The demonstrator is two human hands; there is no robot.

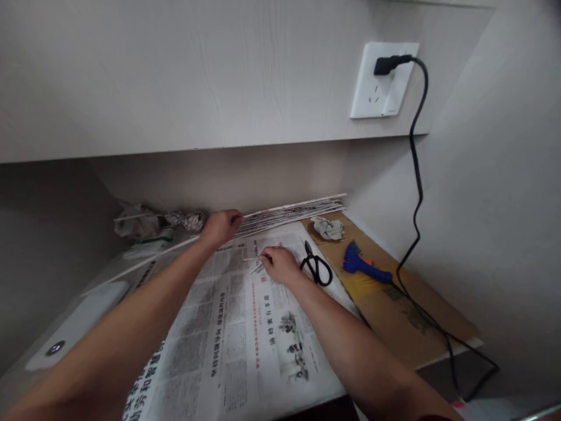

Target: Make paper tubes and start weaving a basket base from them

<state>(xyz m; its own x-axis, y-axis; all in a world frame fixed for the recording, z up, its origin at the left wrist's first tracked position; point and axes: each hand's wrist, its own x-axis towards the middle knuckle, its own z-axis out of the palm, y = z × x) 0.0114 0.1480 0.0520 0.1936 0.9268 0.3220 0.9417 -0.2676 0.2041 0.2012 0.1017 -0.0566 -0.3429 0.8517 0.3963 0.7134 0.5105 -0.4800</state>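
Observation:
My left hand (222,227) is at the back of the surface, fingers pinched at the left end of a bundle of thin rolled paper sticks (293,215). A long pale paper stick (144,262) runs from under this hand toward the lower left. My right hand (279,263) is closed low over the newspaper (236,339), with short thin paper sticks (256,266) poking out at its fingertips. Its palm side is hidden. Black-handled scissors (316,268) lie just right of my right hand, blades pointing away.
A blue glue gun (366,264) rests on cardboard (394,316) at the right, its black cord (418,175) rising to a wall socket (383,82). Crumpled paper (328,228) sits behind it. Plastic bags (138,222) and a white device (79,321) are at left. A panel (197,76) overhangs the back.

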